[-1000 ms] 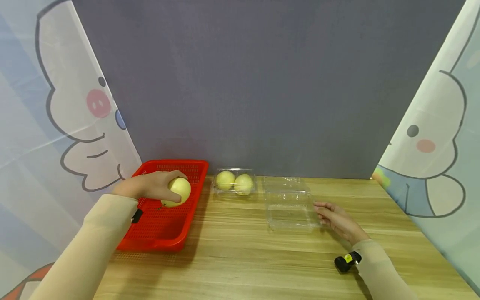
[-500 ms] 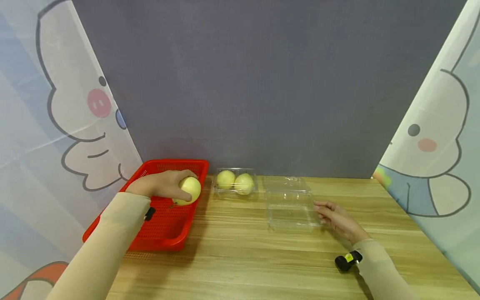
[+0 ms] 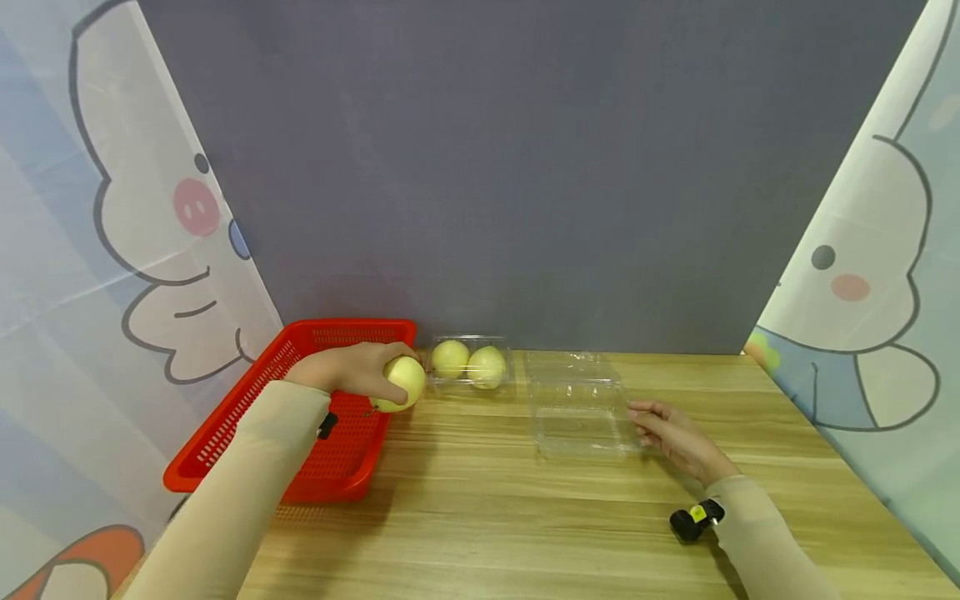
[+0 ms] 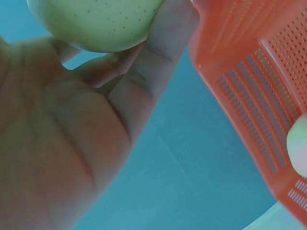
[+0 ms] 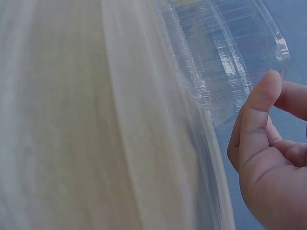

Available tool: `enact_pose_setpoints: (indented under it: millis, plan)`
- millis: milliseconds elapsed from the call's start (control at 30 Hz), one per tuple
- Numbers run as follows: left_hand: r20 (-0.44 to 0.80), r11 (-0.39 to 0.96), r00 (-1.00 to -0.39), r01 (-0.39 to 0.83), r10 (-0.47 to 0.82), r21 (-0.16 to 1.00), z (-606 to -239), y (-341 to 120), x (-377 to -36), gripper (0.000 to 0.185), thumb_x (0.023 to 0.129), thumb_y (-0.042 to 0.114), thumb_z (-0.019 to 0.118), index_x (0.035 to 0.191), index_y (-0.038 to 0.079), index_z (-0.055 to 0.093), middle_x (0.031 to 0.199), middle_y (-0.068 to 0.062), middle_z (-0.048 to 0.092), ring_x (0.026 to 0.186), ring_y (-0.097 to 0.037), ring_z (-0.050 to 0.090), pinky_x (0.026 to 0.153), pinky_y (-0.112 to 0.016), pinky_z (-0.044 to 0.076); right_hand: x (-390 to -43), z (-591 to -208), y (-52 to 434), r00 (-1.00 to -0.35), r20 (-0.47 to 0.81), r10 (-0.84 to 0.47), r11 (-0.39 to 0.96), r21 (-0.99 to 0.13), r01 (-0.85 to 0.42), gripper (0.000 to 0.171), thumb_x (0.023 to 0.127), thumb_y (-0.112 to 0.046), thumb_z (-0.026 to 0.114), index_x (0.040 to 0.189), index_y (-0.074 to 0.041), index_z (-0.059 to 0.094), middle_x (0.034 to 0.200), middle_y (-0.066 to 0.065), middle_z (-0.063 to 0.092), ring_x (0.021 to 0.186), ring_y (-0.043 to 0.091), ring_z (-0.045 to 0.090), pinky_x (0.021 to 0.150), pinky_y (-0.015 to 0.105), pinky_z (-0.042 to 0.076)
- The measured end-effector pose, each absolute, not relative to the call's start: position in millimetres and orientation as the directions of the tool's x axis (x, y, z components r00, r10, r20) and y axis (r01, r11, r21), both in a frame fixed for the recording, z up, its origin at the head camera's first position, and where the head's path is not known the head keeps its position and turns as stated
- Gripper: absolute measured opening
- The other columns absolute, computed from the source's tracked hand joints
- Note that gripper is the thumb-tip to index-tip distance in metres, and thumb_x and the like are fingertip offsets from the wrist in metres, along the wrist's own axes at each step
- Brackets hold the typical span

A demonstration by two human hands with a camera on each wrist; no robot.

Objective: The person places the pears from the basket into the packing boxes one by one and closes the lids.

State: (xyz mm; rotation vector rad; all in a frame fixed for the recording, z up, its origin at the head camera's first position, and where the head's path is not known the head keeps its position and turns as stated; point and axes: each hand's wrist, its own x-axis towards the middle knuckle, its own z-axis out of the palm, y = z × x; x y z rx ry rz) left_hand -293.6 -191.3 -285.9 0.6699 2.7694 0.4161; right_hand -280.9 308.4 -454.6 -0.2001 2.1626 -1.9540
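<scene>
My left hand (image 3: pixel 356 369) grips a pale yellow pear (image 3: pixel 407 382) just above the right rim of the red plastic basket (image 3: pixel 322 489). Small brown dots speckle the pear's skin in the left wrist view, where fingers curl round it. Over on the right, an open clear plastic clamshell box (image 3: pixel 581 451) lies on the table with its lid folded back. My right hand (image 3: pixel 678 439) pinches the box's right edge between thumb and fingers, as the right wrist view also shows.
A closed clear box (image 3: pixel 507 377) with two pears (image 3: pixel 450 360) stands at the back, between basket and open box. Another pear (image 4: pixel 298 146) shows inside the basket in the left wrist view. A grey panel (image 3: pixel 480 183) rises behind the wooden table (image 3: pixel 480 517).
My left hand has carried the pear rightward, from over the inside of the basket to its right rim. My right hand and the open box have stayed in place.
</scene>
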Motion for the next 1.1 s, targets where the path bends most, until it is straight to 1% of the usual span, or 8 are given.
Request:
enact_pose_setpoints:
  millis: [67, 233, 333, 433, 600, 833, 933, 1100]
  plan:
    - [-0.189, 0.852, -0.859, 0.398, 0.477, 0.341, -288.0, -186.7, -294.7, 0.057, 0.076, 0.033, 0.07, 0.131, 0.023, 0.057, 0.105, 0.002, 0.059, 0.093, -0.018, 0.055, 0.076, -0.037, 0.047, -280.2, -454.3, 307.9, -0.968, -0.072, -0.241, 0.105, -0.993, 0.048, 0.058, 0.106, -0.017, 0.051, 0.146, 0.018, 0.026, 0.103, 0.008, 0.048, 0.08, 0.007, 0.048, 0.069, 0.021, 0.052]
    - [-0.211, 0.854, -0.856, 0.385, 0.472, 0.351, -292.8, -173.6, -297.9, 0.06, 0.075, 0.033, 0.069, 0.133, 0.021, 0.055, 0.104, 0.0, 0.058, 0.09, -0.018, 0.056, 0.076, -0.036, 0.047, -279.6, -453.5, 307.3, -0.97, -0.083, -0.228, 0.097, -0.993, 0.063, 0.058, 0.106, -0.017, 0.052, 0.146, 0.017, 0.027, 0.103, 0.008, 0.049, 0.08, 0.007, 0.049, 0.069, 0.02, 0.052]
    - [-0.214, 0.859, -0.857, 0.387, 0.47, 0.336, -295.5, -166.6, -299.3, 0.062, 0.075, 0.036, 0.069, 0.134, 0.022, 0.054, 0.103, 0.001, 0.058, 0.088, -0.017, 0.056, 0.075, -0.035, 0.047, -279.9, -453.2, 307.6, -0.968, -0.077, -0.237, 0.099, -0.994, 0.055, 0.058, 0.106, -0.016, 0.052, 0.145, 0.018, 0.026, 0.102, 0.007, 0.049, 0.079, 0.006, 0.049, 0.069, 0.02, 0.052]
    - [-0.209, 0.851, -0.849, 0.405, 0.486, 0.334, -297.5, -159.7, -300.6, 0.064, 0.075, 0.036, 0.068, 0.136, 0.021, 0.053, 0.102, 0.0, 0.059, 0.088, -0.017, 0.056, 0.075, -0.036, 0.047, -279.9, -453.1, 307.2, -0.969, -0.075, -0.236, 0.097, -0.994, 0.054, 0.057, 0.106, -0.016, 0.052, 0.144, 0.018, 0.027, 0.101, 0.007, 0.049, 0.079, 0.006, 0.049, 0.068, 0.02, 0.052]
    - [-0.206, 0.829, -0.831, 0.424, 0.516, 0.365, -301.7, -147.0, -302.0, 0.065, 0.076, 0.035, 0.069, 0.137, 0.019, 0.052, 0.103, 0.001, 0.059, 0.089, -0.018, 0.055, 0.075, -0.037, 0.047, -280.0, -453.3, 306.2, -0.969, -0.08, -0.233, 0.097, -0.994, 0.059, 0.057, 0.106, -0.016, 0.052, 0.144, 0.017, 0.028, 0.103, 0.007, 0.049, 0.079, 0.006, 0.049, 0.068, 0.019, 0.051]
    - [-0.19, 0.806, -0.815, 0.451, 0.547, 0.383, -307.7, -127.2, -302.0, 0.061, 0.078, 0.035, 0.07, 0.135, 0.022, 0.053, 0.106, 0.002, 0.058, 0.09, -0.017, 0.056, 0.076, -0.036, 0.048, -280.8, -454.4, 306.0, -0.969, -0.071, -0.239, 0.099, -0.994, 0.049, 0.058, 0.106, -0.016, 0.053, 0.144, 0.019, 0.026, 0.102, 0.007, 0.049, 0.079, 0.007, 0.05, 0.068, 0.02, 0.051]
    - [-0.173, 0.795, -0.809, 0.47, 0.562, 0.385, -312.0, -119.1, -303.9, 0.064, 0.078, 0.036, 0.07, 0.138, 0.021, 0.051, 0.109, 0.003, 0.058, 0.09, -0.016, 0.056, 0.076, -0.035, 0.049, -281.3, -455.1, 305.5, -0.969, -0.072, -0.237, 0.101, -0.994, 0.05, 0.059, 0.105, -0.017, 0.054, 0.144, 0.018, 0.028, 0.101, 0.006, 0.049, 0.079, 0.007, 0.049, 0.068, 0.02, 0.051]
    - [-0.156, 0.764, -0.794, 0.483, 0.588, 0.427, -320.6, -104.7, -307.3, 0.069, 0.079, 0.034, 0.07, 0.142, 0.017, 0.049, 0.114, 0.002, 0.057, 0.094, -0.017, 0.056, 0.077, -0.035, 0.05, -282.0, -455.7, 306.5, -0.97, -0.066, -0.234, 0.111, -0.993, 0.041, 0.058, 0.106, -0.018, 0.053, 0.144, 0.018, 0.028, 0.101, 0.006, 0.049, 0.079, 0.007, 0.049, 0.068, 0.02, 0.051]
